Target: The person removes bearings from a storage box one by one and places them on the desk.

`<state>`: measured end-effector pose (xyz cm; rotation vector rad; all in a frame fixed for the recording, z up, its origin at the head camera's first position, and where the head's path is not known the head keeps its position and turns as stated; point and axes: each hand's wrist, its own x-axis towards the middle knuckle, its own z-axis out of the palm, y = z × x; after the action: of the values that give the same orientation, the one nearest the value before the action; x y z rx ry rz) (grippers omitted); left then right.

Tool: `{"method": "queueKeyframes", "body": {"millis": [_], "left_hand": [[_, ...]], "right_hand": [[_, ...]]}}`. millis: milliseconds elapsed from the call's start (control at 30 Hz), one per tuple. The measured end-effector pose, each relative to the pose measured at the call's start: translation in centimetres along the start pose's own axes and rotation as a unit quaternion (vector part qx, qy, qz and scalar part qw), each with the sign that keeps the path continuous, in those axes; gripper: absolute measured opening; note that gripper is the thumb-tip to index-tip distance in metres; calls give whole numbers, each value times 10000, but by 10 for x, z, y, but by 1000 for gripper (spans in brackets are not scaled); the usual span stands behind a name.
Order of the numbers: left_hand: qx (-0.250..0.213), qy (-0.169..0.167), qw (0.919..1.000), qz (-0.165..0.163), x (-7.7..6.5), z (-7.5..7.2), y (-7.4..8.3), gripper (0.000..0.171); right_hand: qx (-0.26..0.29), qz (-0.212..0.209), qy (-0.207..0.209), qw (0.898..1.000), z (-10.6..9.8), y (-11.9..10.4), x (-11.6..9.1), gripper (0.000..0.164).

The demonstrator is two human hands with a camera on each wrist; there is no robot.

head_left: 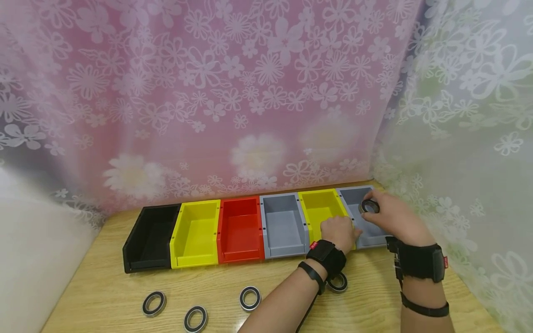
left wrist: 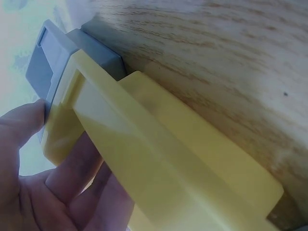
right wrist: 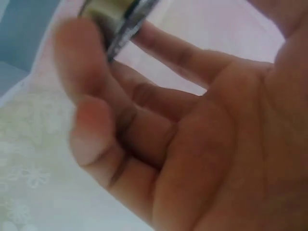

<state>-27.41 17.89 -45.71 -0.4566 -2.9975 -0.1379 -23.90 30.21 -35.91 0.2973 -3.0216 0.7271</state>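
My right hand [head_left: 399, 219] pinches a ball bearing [head_left: 375, 204] above the rightmost grey bin [head_left: 350, 196]. In the right wrist view, part of the bearing [right wrist: 126, 32] shows at the top edge, between the fingers. My left hand [head_left: 339, 232] grips the side wall where the right-hand yellow bin [head_left: 317, 201] meets that grey bin. Close up in the left wrist view, the thumb lies at the grey bin [left wrist: 54, 61] side, and the other fingers reach into the yellow bin [left wrist: 139, 144]. The head view hides those fingertips.
Left along the row stand grey [head_left: 282, 222], red [head_left: 241, 226], yellow [head_left: 197, 231] and black [head_left: 151, 236] bins. Several bearings lie on the wooden table, one [head_left: 343, 280] partly behind the left wrist, another [head_left: 243, 298] beside the forearm. Flowered curtains hang behind and right.
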Motion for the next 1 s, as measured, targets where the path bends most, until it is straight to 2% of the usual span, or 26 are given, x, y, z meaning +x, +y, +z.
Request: {"method": "queueKeyframes", "body": {"millis": [233, 367, 533, 733, 867, 1000], "left_hand": [[80, -37, 10000, 15, 1, 0, 0, 60], [91, -33, 9999, 53, 0, 0, 1, 59], [38, -18, 10000, 46, 0, 1, 0, 56], [-5, 100, 9999, 107, -1, 0, -1, 57], [-24, 121, 9998, 128, -4, -2, -2, 61], [-91, 161, 9997, 159, -5, -3, -4, 63]], "right_hand": [[-14, -76, -37, 10000, -9, -14, -12, 45], [7, -149, 53, 9999, -12, -17, -22, 42], [-236, -128, 48, 9996, -10, -16, -33, 43], [-593, 16, -367, 9976, 14, -6, -39, 37], [-568, 24, -643, 9963, 34, 5, -43, 29], [-513, 199, -793, 9953, 49, 17, -46, 28]]}}
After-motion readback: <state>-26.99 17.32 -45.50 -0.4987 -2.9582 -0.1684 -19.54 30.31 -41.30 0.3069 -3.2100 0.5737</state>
